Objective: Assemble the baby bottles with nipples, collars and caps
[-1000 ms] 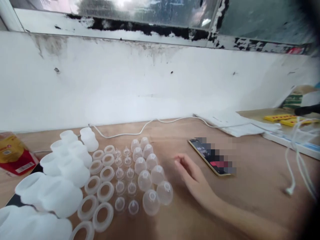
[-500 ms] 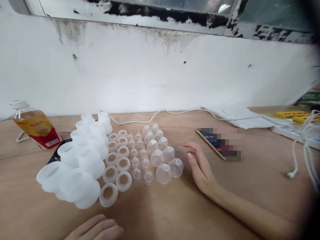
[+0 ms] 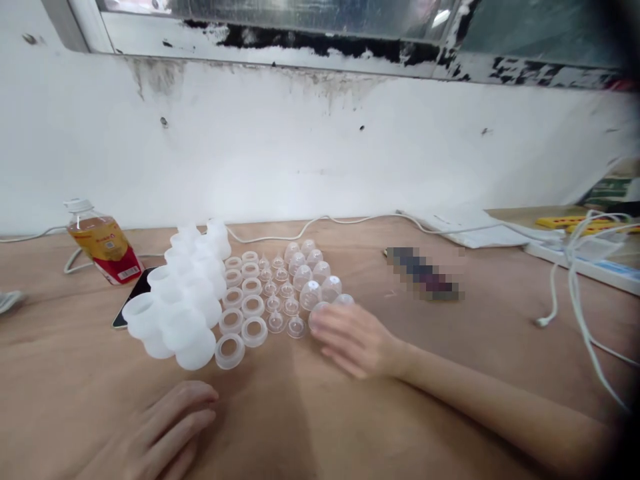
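Observation:
My right hand [image 3: 357, 340], blurred by motion, reaches over the nearest clear dome caps [image 3: 311, 295] and partly covers them. Whether its fingers grip one is not visible. My left hand [image 3: 170, 427] is near the front of the table, its fingers loosely bent and apart, holding nothing. Between and beyond the hands stand rows of baby bottle parts. Milky white bottles [image 3: 187, 327] are on the left. To their right lie translucent screw rings [image 3: 230, 351], then clear bottle teats [image 3: 296, 325], then the dome caps.
A drink bottle [image 3: 107, 243] leans at the left, near a dark phone-like device [image 3: 131, 300]. A pixelated phone [image 3: 425, 273] lies at the right. White cables [image 3: 575, 267], a power strip [image 3: 590, 265] and a white sheet [image 3: 465, 228] are farther right.
My right hand has moved left onto the front dome caps, partly covering them. My left hand has come farther into view from the bottom edge. The view has shifted slightly.

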`<action>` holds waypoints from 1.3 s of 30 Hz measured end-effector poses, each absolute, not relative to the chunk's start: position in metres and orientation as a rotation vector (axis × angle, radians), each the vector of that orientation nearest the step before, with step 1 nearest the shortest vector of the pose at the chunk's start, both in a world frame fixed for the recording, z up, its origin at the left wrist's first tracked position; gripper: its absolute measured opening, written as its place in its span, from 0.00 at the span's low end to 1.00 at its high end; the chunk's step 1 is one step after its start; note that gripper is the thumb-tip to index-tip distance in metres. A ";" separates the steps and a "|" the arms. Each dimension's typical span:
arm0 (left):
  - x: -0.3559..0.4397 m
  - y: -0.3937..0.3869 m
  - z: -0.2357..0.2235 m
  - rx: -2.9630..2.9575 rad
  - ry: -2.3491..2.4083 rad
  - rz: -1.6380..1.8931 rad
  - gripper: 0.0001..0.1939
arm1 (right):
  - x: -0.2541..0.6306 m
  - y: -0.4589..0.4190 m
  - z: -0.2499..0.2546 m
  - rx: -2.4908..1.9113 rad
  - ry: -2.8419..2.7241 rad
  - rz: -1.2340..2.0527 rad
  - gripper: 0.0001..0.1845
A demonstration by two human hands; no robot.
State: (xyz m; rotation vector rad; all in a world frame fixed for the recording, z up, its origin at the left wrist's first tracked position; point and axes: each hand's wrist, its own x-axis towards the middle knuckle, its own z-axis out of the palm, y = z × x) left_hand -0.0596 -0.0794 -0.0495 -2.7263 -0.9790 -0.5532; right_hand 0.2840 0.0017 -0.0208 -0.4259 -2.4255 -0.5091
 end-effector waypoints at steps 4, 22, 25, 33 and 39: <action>-0.034 -0.069 -0.041 -2.717 -0.907 -0.604 0.17 | 0.250 -0.020 -0.024 -0.457 -2.561 -0.299 0.15; -0.008 -0.058 -0.031 -2.615 -0.926 -0.708 0.14 | 0.224 -0.021 -0.027 -1.055 -2.441 0.045 0.13; -0.011 -0.058 -0.037 -2.537 -0.960 -0.654 0.14 | 0.221 -0.020 -0.026 -1.117 -2.488 0.057 0.15; -0.009 -0.055 -0.034 -2.453 -1.010 -0.555 0.15 | 0.219 -0.020 -0.024 -1.195 -2.524 0.098 0.20; -0.011 -0.058 -0.043 -2.433 -0.969 -0.642 0.15 | 0.225 -0.026 -0.017 -1.087 -2.481 -0.051 0.18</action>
